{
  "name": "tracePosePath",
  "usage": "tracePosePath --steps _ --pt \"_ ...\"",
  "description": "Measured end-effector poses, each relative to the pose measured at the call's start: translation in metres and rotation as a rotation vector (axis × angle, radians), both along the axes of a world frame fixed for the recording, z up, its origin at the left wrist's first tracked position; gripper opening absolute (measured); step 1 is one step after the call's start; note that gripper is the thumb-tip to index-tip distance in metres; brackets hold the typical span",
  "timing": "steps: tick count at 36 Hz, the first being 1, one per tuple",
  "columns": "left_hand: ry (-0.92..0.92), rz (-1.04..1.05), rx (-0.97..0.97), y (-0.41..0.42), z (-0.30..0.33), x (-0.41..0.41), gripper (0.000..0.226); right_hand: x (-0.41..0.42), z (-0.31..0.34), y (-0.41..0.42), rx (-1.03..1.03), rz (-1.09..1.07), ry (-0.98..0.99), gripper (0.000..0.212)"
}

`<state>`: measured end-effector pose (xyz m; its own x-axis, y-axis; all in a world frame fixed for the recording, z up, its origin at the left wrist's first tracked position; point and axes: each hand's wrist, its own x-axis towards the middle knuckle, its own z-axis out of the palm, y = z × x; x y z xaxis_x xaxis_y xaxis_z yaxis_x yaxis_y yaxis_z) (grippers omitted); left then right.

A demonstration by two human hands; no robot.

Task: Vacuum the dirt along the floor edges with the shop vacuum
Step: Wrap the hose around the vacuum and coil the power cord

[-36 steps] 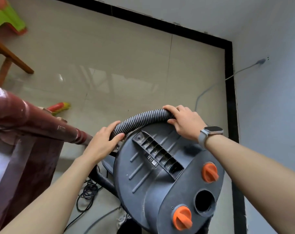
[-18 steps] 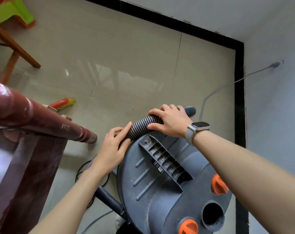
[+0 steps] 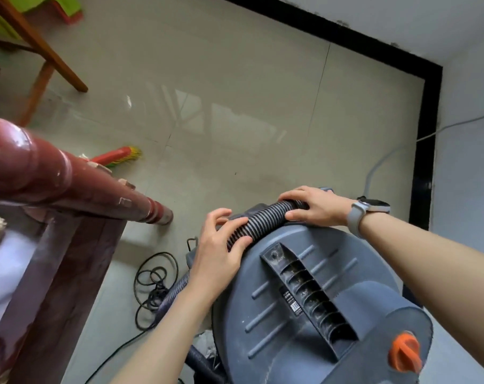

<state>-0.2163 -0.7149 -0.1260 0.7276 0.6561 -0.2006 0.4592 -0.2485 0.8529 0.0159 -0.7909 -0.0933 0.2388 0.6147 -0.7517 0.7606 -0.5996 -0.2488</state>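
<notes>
Glossy floor tiles [image 3: 235, 79], ribbed plastic hose [image 3: 263, 220], dusty matt vacuum lid [image 3: 277, 328].

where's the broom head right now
In the head view the red broom head lies on the tiled floor at left, poking out just beyond the dark red wooden post, well left of the shop vacuum.

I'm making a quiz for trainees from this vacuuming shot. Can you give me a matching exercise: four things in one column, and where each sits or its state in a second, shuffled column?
Things:
1. hose
2. knob
3. cord
4. broom

Places or states:
A. coiled on the floor beside the vacuum
B. gripped by the left hand and right hand
C. orange, on the vacuum's top near the lower right
D. lying on the tiles behind the red post

Pairs: 1-B, 2-C, 3-A, 4-D
</notes>
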Motion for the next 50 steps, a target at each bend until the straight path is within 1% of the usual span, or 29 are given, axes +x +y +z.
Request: tracePosePath --steps 3,7,9,12,15,17,20,22,24,26,29,31,32,34,37,41,43,45,47,48,50 --pt "0.067 0.004 0.013 -0.007 0.002 0.008 0.041 0.003 0.001 -0.002 0.021 -0.003 0.011 0.047" --pt "0.127 0.031 0.065 -0.014 0.005 0.008 0.043 -0.013 0.001 0.000 0.103 0.060 0.172 0.048" --pt "0.152 0.050 0.077 -0.015 0.005 0.009 0.042 -0.019 -0.001 -0.003 0.134 0.075 0.171 0.047" --pt "0.214 0.117 0.048 -0.014 0.004 0.006 0.033 -0.021 -0.004 -0.005 0.196 0.070 0.135 0.042" --pt "0.302 0.123 0.067 -0.014 0.006 -0.001 0.036 -0.021 -0.005 -0.005 0.255 0.090 0.114 0.039" --pt "0.286 0.141 0.063 -0.016 0.009 -0.005 0.039 -0.020 -0.003 -0.003 0.278 0.144 0.092 0.038" --pt "0.197 0.163 0.090 -0.023 0.013 -0.008 0.040 -0.014 0.005 -0.004 0.302 0.288 -0.021 0.040" --pt "0.145 0.169 0.137 -0.027 0.014 -0.006 0.040 -0.013 0.009 -0.005 0.385 0.392 -0.085 0.041" --pt "0.136 0.177 0.165 -0.029 0.014 -0.004 0.041 -0.016 0.011 -0.009 0.487 0.405 -0.008 0.039" --pt "0.144 0.178 0.167 -0.028 0.014 -0.003 0.040 -0.019 0.008 -0.017 0.532 0.428 0.103 0.048" --pt "0.177 0.115 0.245 -0.024 0.015 -0.003 0.040 -0.021 0.002 -0.027 0.423 0.493 0.161 0.069" --pt "0.209 0.040 0.347 -0.022 0.012 -0.001 0.040 -0.018 0.000 -0.029 0.344 0.487 0.175 0.077" --pt "0.221 0.010 0.371 -0.021 0.010 0.000 0.041 -0.017 -0.001 -0.029 0.320 0.493 0.180 0.077" --pt "0.234 -0.027 0.355 -0.019 0.005 0.001 0.047 -0.015 -0.005 -0.027 0.280 0.473 0.197 0.070" --pt "0.185 0.000 0.255 -0.019 -0.007 -0.001 0.052 -0.015 -0.011 -0.025 0.220 0.428 0.234 0.051" --pt "0.153 0.060 0.095 -0.018 -0.016 -0.003 0.052 -0.012 -0.011 -0.017 0.111 0.410 0.285 0.049" --pt "0.144 0.051 0.078 -0.017 -0.017 -0.002 0.053 -0.010 -0.012 -0.014 0.069 0.404 0.307 0.049" --pt "0.146 0.045 0.063 -0.015 -0.016 -0.002 0.062 -0.010 -0.012 -0.012 0.042 0.403 0.317 0.048" --pt "0.169 0.041 0.007 -0.011 -0.014 -0.001 0.079 -0.010 -0.012 -0.011 0.023 0.398 0.316 0.049" --pt "0.188 0.032 -0.011 -0.009 -0.013 0.001 0.084 -0.011 -0.012 -0.010 0.017 0.397 0.310 0.049" --pt "0.241 0.015 -0.024 -0.007 -0.012 0.003 0.084 -0.012 -0.012 -0.009 0.014 0.395 0.292 0.048"
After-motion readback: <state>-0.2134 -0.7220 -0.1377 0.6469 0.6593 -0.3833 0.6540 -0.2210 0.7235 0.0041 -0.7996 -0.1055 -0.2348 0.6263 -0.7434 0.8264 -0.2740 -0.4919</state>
